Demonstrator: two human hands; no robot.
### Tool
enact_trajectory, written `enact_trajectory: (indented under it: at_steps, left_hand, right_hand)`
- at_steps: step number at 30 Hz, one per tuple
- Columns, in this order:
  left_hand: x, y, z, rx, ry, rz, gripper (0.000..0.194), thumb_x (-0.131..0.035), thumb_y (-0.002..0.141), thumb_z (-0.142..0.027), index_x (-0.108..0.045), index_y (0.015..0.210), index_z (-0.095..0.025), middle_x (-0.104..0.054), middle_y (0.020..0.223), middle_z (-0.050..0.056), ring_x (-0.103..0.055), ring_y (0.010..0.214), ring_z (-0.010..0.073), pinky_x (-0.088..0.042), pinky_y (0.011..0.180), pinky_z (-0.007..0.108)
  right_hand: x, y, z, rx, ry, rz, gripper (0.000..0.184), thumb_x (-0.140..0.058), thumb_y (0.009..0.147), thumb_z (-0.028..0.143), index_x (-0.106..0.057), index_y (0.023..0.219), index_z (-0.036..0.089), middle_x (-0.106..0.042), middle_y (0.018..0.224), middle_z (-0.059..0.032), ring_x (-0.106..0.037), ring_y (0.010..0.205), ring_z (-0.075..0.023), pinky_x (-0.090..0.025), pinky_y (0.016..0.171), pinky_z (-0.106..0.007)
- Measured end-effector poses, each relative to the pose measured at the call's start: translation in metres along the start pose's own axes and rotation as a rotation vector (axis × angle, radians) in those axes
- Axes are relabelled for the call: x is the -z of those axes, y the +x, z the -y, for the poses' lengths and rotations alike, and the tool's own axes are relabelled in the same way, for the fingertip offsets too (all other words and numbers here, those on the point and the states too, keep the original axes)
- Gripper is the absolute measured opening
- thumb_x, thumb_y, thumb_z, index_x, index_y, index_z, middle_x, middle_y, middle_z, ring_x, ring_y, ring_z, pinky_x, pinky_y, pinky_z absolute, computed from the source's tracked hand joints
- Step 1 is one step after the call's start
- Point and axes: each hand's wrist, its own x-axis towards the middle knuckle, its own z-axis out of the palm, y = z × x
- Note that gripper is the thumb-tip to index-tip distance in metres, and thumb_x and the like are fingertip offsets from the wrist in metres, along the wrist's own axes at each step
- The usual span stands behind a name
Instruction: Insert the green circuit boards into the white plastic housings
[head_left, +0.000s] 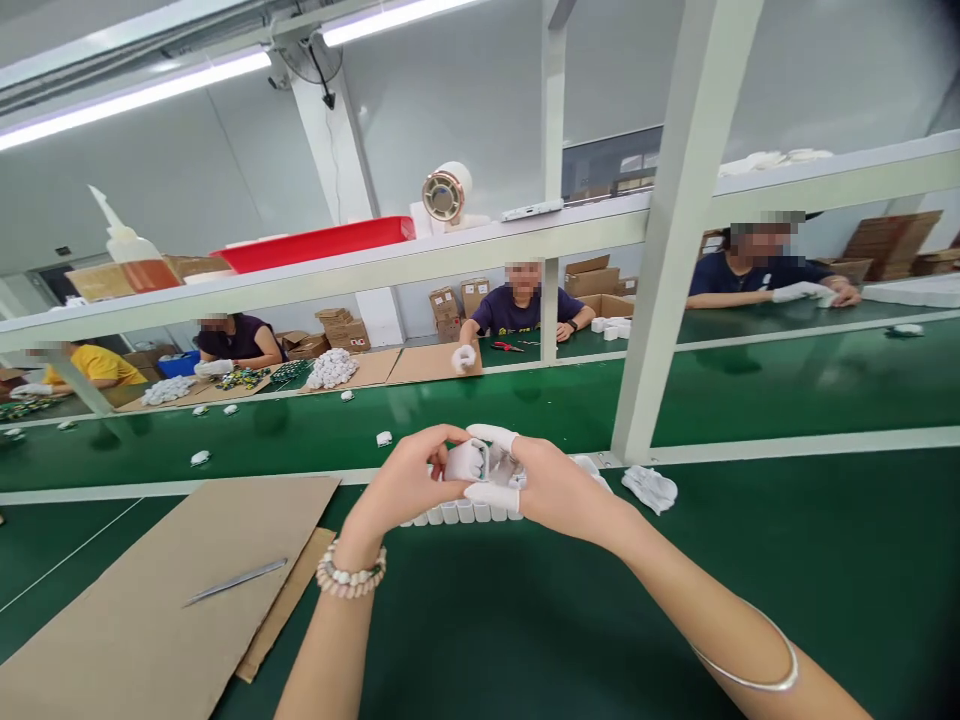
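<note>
Both hands meet in front of me over the green work surface, gripping a small white plastic casing point(465, 461) between them. My left hand point(401, 485) closes its fingers and thumb around the casing's left side. On the right side, my right hand point(551, 490) pinches with white finger covers on its thumb and a finger. What lies inside its grip is partly hidden by those fingers. Just below and behind the hands stands a row of similar white casings point(459, 513), partly covered by them. A crumpled white glove point(651, 489) lies to the right.
Tweezers point(236, 582) lie on a cardboard sheet point(150, 590) at left. Beyond a pale rail, a green conveyor belt point(480, 420) carries several small white pieces. An upright post point(679, 230) rises on the right. Several co-workers sit across the belt; an overhead shelf holds a red tray point(315, 245).
</note>
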Motion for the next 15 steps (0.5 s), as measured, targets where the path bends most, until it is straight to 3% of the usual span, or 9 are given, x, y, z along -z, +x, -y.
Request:
enact_trajectory:
  at_steps: [5, 7, 11, 15]
  left_hand:
    - [-0.025, -0.012, 0.034, 0.048, -0.138, -0.112, 0.050, -0.070, 0.072, -0.021, -0.041, 0.112, -0.023, -0.055, 0.092, -0.001, -0.051, 0.071, 0.0120, -0.044, 0.066, 0.025]
    - [-0.024, -0.025, 0.064, 0.061, -0.150, -0.113, 0.058, -0.072, 0.073, -0.024, -0.037, 0.120, -0.024, -0.055, 0.095, 0.001, -0.057, 0.081, 0.0150, -0.048, 0.077, 0.030]
    - [-0.013, -0.050, 0.144, 0.227, 0.067, -0.331, 0.047, -0.057, 0.082, -0.019, -0.038, 0.125, -0.024, -0.046, 0.125, 0.008, -0.054, 0.105, 0.0198, -0.046, 0.095, 0.039]
    - [-0.018, -0.060, 0.202, 0.315, 0.043, -0.335, 0.052, -0.058, 0.077, -0.011, -0.040, 0.125, -0.021, -0.045, 0.130, 0.011, -0.053, 0.112, 0.0232, -0.044, 0.099, 0.043]
  right_hand:
    - [-0.029, 0.013, -0.010, -0.065, 0.158, 0.075, 0.024, -0.064, 0.078, 0.037, -0.062, 0.087, 0.014, -0.065, 0.075, -0.0028, -0.056, 0.058, -0.0132, -0.043, 0.048, -0.022]
    - [-0.038, 0.016, -0.016, -0.054, 0.157, 0.083, 0.019, -0.065, 0.075, 0.031, -0.062, 0.086, 0.015, -0.066, 0.075, -0.0026, -0.056, 0.059, -0.0133, -0.043, 0.048, -0.022]
    - [-0.045, 0.034, -0.036, -0.119, 0.049, 0.086, 0.029, -0.060, 0.076, 0.021, -0.062, 0.106, 0.017, -0.067, 0.087, -0.0024, -0.058, 0.065, -0.0131, -0.044, 0.053, -0.022]
    - [-0.044, 0.075, -0.062, -0.256, -0.168, 0.063, 0.018, -0.056, 0.083, 0.018, -0.062, 0.100, 0.014, -0.066, 0.093, -0.0078, -0.059, 0.074, -0.0149, -0.043, 0.060, -0.023]
